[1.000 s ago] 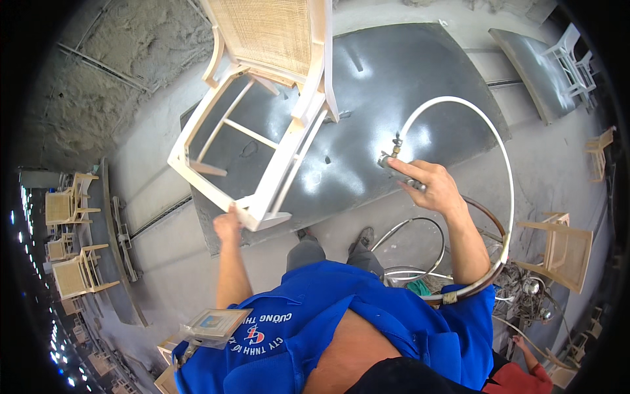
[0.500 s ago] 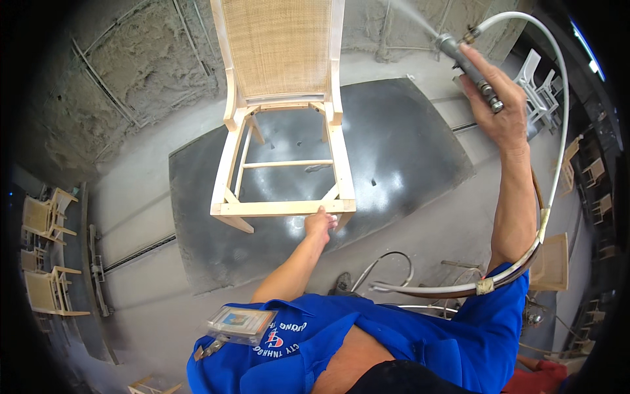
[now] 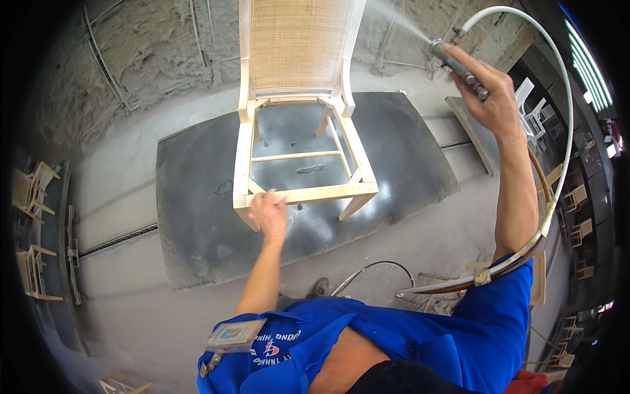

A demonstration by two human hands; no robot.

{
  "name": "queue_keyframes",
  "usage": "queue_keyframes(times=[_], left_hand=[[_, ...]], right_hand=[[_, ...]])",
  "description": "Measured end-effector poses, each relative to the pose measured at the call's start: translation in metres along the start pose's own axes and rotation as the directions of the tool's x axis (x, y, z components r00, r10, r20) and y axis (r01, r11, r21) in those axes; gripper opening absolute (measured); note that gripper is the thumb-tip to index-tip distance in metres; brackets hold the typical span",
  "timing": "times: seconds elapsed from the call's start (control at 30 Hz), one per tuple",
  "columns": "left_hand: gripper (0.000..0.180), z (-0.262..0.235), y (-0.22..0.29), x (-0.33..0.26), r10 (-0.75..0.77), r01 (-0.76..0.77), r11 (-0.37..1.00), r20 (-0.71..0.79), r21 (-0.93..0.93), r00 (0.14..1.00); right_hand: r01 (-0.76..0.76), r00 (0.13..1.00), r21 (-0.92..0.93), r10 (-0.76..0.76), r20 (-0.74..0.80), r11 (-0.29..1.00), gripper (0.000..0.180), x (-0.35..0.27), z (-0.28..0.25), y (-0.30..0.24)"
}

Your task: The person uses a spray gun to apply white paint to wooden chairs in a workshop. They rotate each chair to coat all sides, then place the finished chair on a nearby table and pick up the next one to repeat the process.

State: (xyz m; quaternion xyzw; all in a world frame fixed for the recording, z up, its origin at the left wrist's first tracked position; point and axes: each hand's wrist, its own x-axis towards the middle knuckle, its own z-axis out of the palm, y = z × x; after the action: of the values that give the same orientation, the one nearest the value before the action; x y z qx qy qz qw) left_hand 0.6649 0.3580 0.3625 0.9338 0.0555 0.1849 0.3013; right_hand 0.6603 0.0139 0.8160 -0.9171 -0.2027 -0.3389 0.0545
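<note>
A pale wooden armchair frame [image 3: 305, 194] with a woven cane back stands before me, its seat opening bare. My left hand [image 3: 269, 213] is at the near left corner of the chair's front rail, fingers somewhat spread and seemingly touching the wood. Raised at the upper right, my right hand [image 3: 495, 98] is wrapped round a grey metal spray gun [image 3: 453, 62]. A white mist leaves the gun's nozzle toward the upper left, beside the chair's back. A white hose [image 3: 566, 85] loops from the gun down along my right arm.
Under the chair lies a dark, glossy turntable-like board [image 3: 197, 190]. A residue-coated wall [image 3: 144, 52] rises behind. More chair frames [image 3: 39, 269] stand at the left, and white chairs [image 3: 535, 111] at the right. A black cable [image 3: 377, 264] curves over the floor near my shoe.
The chair has turned and shifted rightward in view. My left hand has let go at the rail's right end and moved to its left end. Spraying continues from the gun.
</note>
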Motion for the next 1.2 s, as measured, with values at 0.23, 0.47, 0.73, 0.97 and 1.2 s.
queue_keyframes(times=[0.23,0.47,0.73,0.97,1.2], left_hand=[[0.047,-0.055,-0.053,0.039,0.128,-0.146,0.985,0.176,0.092,0.976],[0.083,-0.064,-0.063,0.04,-0.105,0.096,0.989,0.076,0.117,0.992],[0.086,-0.067,-0.06,0.023,-0.187,0.166,0.976,0.148,0.143,0.971],[0.092,-0.072,-0.046,-0.006,-0.123,0.107,0.979,0.09,0.171,0.988],[0.097,-0.068,-0.043,-0.012,-0.137,0.131,0.987,0.058,0.089,0.989]], right_hand=[[0.159,0.926,0.058,-0.169,0.337,0.986,0.051,-0.007,0.027,-0.023],[0.19,0.979,0.087,-0.196,0.057,0.978,0.049,0.032,0.028,-0.022],[0.187,0.978,0.079,-0.193,0.075,0.979,0.053,0.082,0.025,-0.064],[0.314,0.822,0.132,-0.339,0.457,0.94,0.045,0.082,0.056,-0.093],[0.313,0.908,0.263,-0.368,0.199,0.913,0.051,0.111,0.06,-0.101]])
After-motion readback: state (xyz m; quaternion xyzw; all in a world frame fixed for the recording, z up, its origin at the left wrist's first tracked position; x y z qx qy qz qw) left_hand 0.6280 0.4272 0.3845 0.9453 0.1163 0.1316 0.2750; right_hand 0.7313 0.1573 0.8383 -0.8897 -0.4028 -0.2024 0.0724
